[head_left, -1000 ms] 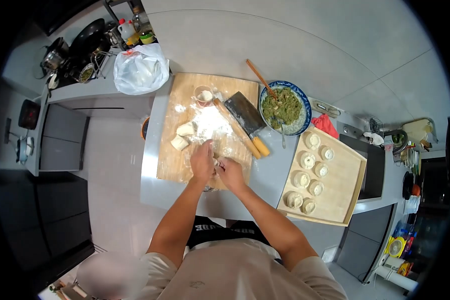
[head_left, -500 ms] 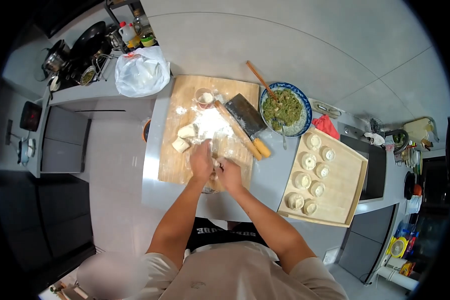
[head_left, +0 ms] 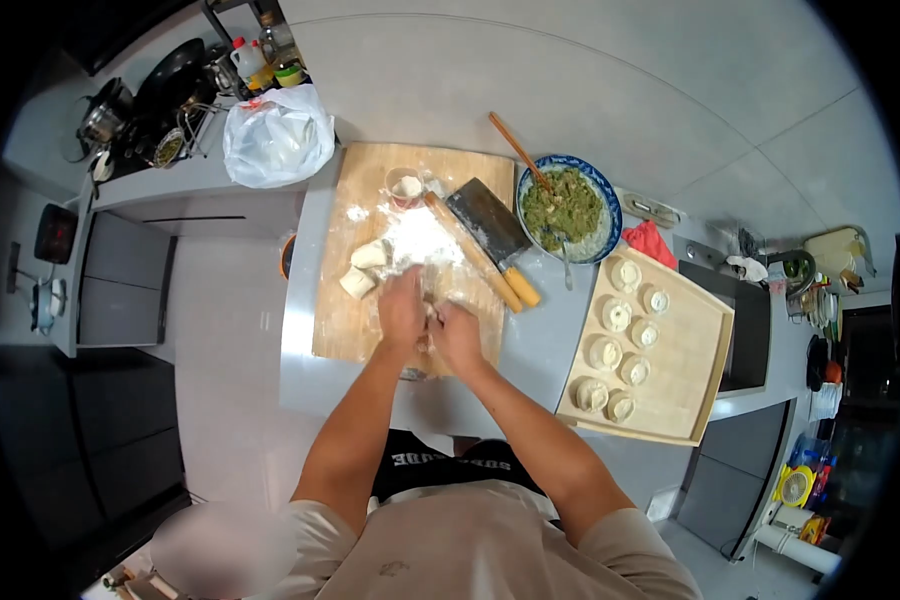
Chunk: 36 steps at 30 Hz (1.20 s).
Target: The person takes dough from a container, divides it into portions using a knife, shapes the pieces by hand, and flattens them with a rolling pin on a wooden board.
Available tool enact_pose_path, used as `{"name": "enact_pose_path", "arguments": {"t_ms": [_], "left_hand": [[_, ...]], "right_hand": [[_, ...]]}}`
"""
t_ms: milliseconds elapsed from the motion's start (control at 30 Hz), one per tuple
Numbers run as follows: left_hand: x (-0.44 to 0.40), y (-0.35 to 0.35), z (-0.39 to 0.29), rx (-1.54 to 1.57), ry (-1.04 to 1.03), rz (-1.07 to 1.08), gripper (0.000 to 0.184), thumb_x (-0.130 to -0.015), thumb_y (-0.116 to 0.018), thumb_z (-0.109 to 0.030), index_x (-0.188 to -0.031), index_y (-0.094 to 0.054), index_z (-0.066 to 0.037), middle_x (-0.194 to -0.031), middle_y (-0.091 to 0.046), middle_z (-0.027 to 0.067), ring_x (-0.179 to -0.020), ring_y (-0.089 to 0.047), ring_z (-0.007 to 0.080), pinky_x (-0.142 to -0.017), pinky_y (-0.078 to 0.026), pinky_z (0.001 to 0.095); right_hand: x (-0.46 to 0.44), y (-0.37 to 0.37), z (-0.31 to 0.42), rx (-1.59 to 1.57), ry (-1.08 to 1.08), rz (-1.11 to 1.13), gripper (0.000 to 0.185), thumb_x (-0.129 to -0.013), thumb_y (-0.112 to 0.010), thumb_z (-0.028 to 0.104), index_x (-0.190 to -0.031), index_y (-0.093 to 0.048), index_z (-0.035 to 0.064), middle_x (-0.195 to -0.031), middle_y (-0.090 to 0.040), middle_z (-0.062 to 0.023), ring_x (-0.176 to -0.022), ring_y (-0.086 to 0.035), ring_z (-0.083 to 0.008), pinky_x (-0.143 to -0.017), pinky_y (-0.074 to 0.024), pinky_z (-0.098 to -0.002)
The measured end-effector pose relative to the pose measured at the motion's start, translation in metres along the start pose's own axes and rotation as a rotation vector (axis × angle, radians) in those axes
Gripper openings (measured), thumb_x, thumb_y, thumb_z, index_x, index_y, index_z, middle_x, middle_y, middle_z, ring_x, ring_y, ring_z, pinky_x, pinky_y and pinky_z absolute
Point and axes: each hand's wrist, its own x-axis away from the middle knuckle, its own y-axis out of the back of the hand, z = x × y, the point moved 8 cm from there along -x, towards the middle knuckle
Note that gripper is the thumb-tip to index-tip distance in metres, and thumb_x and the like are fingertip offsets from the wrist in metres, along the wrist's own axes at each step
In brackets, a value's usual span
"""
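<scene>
Over the lower part of a floury wooden board, my left hand and my right hand are close together. Both have bent fingers around something pale between them, perhaps dough, largely hidden by the hands. Two pieces of white dough, one above the other, lie left of my left hand. A rolling pin slants across the board beside a cleaver with a yellow handle. A small cup of flour stands near the board's top edge.
Right of the board stands a blue-rimmed bowl of green filling with chopsticks and a spoon. A wooden tray holds several round dough pieces. A white plastic bag sits at the upper left, near the stove and pans. A red cloth lies behind the tray.
My left hand has shifted slightly and its fingers look more blurred. My right hand remains close beside it. The whole view has moved a little; the board's objects keep their places.
</scene>
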Motion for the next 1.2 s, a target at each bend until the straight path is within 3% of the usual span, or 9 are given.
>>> {"name": "enact_pose_path", "arguments": {"t_ms": [167,233,300,367,500,567,667,1033,1200], "left_hand": [[0.0,-0.006,0.023,0.31,0.414,0.008,0.026,-0.114,-0.049,-0.019,-0.126,-0.069,-0.007,-0.089,-0.07,0.0193,-0.079,-0.066,0.0356,-0.076,-0.054,0.045],[0.025,-0.016,0.038,0.858,0.646,0.002,0.032,-0.118,-0.046,-0.028,-0.13,-0.065,-0.006,-0.081,-0.064,0.0097,-0.073,-0.062,0.0149,-0.069,-0.054,0.0337],[0.037,-0.004,0.032,0.652,0.581,0.086,0.032,-0.118,-0.046,-0.028,-0.129,-0.065,-0.005,-0.081,-0.065,0.0099,-0.073,-0.064,0.0141,-0.068,-0.054,0.0338],[0.032,0.003,0.013,0.372,0.311,0.145,0.03,-0.118,-0.045,-0.025,-0.129,-0.064,-0.004,-0.082,-0.065,0.0111,-0.073,-0.064,0.0158,-0.07,-0.055,0.0354],[0.006,0.004,0.009,-0.059,-0.04,-0.115,0.03,-0.118,-0.044,-0.02,-0.129,-0.066,-0.003,-0.085,-0.066,0.0129,-0.075,-0.065,0.0187,-0.074,-0.055,0.0372],[-0.001,0.002,0.015,-0.098,0.011,-0.116,0.031,-0.117,-0.045,-0.022,-0.129,-0.067,-0.003,-0.086,-0.065,0.0111,-0.074,-0.062,0.0163,-0.071,-0.053,0.0343],[0.007,-0.007,0.029,0.814,0.752,-0.067,0.032,-0.117,-0.045,-0.026,-0.126,-0.067,-0.005,-0.079,-0.065,0.0113,-0.071,-0.063,0.0199,-0.067,-0.053,0.0379],[-0.013,0.0,0.02,-0.11,0.037,-0.116,0.028,-0.116,-0.047,-0.023,-0.127,-0.068,-0.008,-0.088,-0.068,0.0174,-0.077,-0.067,0.0317,-0.074,-0.053,0.0434],[0.021,-0.008,0.038,0.758,0.673,-0.06,0.035,-0.119,-0.044,-0.029,-0.122,-0.068,-0.003,-0.083,-0.063,0.0058,-0.075,-0.059,0.0098,-0.068,-0.05,0.0318]], "right_hand": [[-0.014,0.011,0.011,-0.019,0.079,0.044,0.018,-0.087,-0.067,-0.002,-0.104,-0.071,0.0013,-0.093,-0.069,-0.0213,-0.089,-0.07,-0.043,-0.079,-0.057,-0.048],[0.013,0.027,0.034,-0.17,0.366,0.107,0.028,-0.087,-0.069,-0.003,-0.114,-0.073,0.0042,-0.095,-0.068,-0.0186,-0.091,-0.072,-0.0378,-0.082,-0.0591,-0.044],[0.029,0.025,0.037,-0.242,0.379,0.173,0.039,-0.086,-0.072,-0.003,-0.124,-0.071,0.0052,-0.1,-0.07,-0.0168,-0.089,-0.073,-0.0323,-0.085,-0.0601,-0.0406],[0.03,0.01,0.003,-0.475,-0.073,0.213,0.03,-0.084,-0.074,0.002,-0.114,-0.073,0.0021,-0.093,-0.069,-0.0187,-0.091,-0.071,-0.0371,-0.087,-0.0574,-0.0419],[0.0,-0.002,0.009,-0.205,-0.015,0.116,0.026,-0.086,-0.072,0.003,-0.111,-0.073,0.0003,-0.094,-0.07,-0.0213,-0.091,-0.071,-0.0388,-0.087,-0.0575,-0.0431],[-0.015,-0.007,0.009,-0.037,0.059,0.025,0.02,-0.087,-0.07,-0.001,-0.106,-0.074,-0.0014,-0.095,-0.072,-0.0203,-0.087,-0.071,-0.0386,-0.081,-0.0583,-0.0422],[-0.009,0.013,0.03,-0.098,0.231,0.02,0.019,-0.087,-0.069,-0.002,-0.105,-0.073,-0.0013,-0.093,-0.071,-0.0197,-0.091,-0.07,-0.0407,-0.083,-0.0582,-0.0431],[-0.01,-0.011,0.005,-0.011,0.034,0.06,0.019,-0.088,-0.07,-0.002,-0.107,-0.072,-0.0024,-0.084,-0.07,-0.0158,-0.086,-0.071,-0.0383,-0.079,-0.0585,-0.0422],[0.012,0.022,0.037,-0.196,0.362,-0.005,0.02,-0.088,-0.073,0.003,-0.108,-0.074,-0.0012,-0.087,-0.07,-0.0168,-0.084,-0.071,-0.0394,-0.077,-0.0585,-0.0427]]}}
